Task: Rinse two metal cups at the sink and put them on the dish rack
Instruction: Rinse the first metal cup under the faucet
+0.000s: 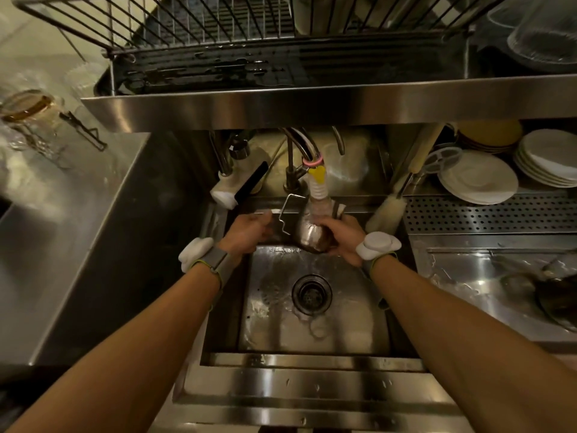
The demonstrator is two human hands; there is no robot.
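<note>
Right hand (340,242) curled round metal cup (312,239), tipped toward faucet hose (318,189) for rinsing over sink (343,323); left hand (249,229) alongside, grip impossible to tell.

The cup (312,237), polished metal with a rounded body, is tilted with its mouth against the tap hose (318,189). The right hand (345,242) grips it above the rear of the sink (352,326). The sink is stainless and wet, with its drain at centre; the wire rack (199,23) sits on the shelf above.

dim warm light, steel glare, edges warped, left side perhaps blurred
</note>
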